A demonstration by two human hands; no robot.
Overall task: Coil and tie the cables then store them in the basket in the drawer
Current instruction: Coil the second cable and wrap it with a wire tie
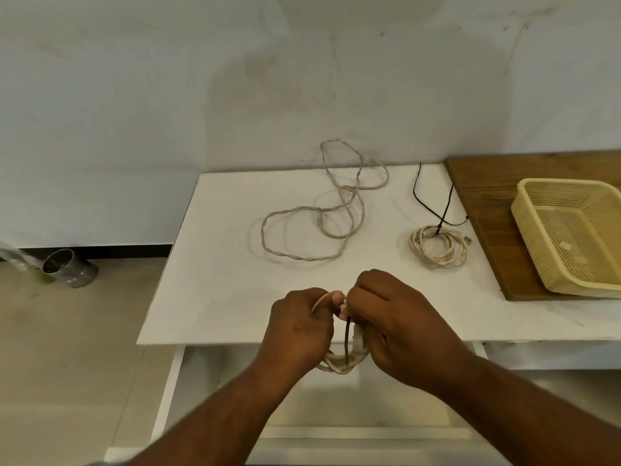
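Fingers (369,289) of left hand (299,327) and right hand (396,327) are clamped on a coiled cable (336,364), lower centre; tying is judged underway, and the dark tie (347,338) is to be cinched next.

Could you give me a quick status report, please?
Left hand and right hand grip coiled cable, dark tie between them. Loose cable lies uncoiled on table. Basket unobstructed.

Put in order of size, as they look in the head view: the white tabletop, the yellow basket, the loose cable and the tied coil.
1. White tabletop.
2-3. Loose cable and yellow basket look alike in spread; the frame edge cuts the basket, so no ranking.
4. Tied coil.
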